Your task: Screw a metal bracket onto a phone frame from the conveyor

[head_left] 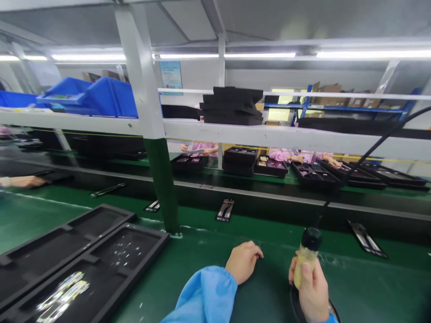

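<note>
Two bare hands: left hand (243, 262) loosely curled, empty, resting on green bench mat (198, 264); right hand (313, 291) clenched around upright corded electric screwdriver (305, 260), cord clear above; black foam trays (148, 235) along bench's left edge, within reach.

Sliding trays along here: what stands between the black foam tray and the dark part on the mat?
A green-based post stands between the black foam tray and the dark part, in the head view.

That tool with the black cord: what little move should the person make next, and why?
Probably the left hand should reach for the black-and-silver part lying ahead on the green bench. That hand looks empty and rests on the bench, while the right hand already grips the corded tool.
</note>
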{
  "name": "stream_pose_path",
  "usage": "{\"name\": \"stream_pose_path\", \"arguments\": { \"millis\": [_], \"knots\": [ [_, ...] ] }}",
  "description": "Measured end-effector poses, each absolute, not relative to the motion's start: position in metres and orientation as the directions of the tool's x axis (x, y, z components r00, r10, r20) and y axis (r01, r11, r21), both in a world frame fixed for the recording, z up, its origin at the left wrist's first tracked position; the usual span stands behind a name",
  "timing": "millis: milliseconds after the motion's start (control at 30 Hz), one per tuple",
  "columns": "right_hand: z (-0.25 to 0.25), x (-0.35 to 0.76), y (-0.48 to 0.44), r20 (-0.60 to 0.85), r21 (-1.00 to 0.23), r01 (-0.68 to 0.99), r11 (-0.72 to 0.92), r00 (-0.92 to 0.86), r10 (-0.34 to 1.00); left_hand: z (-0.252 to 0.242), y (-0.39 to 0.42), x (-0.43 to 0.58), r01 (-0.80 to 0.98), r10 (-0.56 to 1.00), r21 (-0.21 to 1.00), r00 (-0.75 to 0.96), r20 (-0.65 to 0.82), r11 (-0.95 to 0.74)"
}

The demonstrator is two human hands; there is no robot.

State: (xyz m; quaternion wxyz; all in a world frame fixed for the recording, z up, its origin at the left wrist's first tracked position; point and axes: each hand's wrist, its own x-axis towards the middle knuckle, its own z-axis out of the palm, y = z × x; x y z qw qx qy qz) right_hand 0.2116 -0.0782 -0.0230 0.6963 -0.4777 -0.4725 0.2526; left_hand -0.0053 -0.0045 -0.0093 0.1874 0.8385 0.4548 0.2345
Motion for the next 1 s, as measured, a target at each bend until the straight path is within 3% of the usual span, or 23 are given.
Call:
{"name": "stream_pose_path", "arguments": {
  "millis": [600,1000],
  "knots": [
    [0.003,0.197,-0.093,0.3,-0.947,0.039,0.318,0.461,0.835,-0.013,-0.004,-0.006,0.665,0.853,0.549,0.477,0.21,-0.507],
    [0.002,0.198,-0.093,0.311,-0.944,0.044,0.327,0.447,0.839,-0.012,-0.004,-0.005,0.664,0.854,0.553,0.477,0.206,-0.504]
  ]
}}
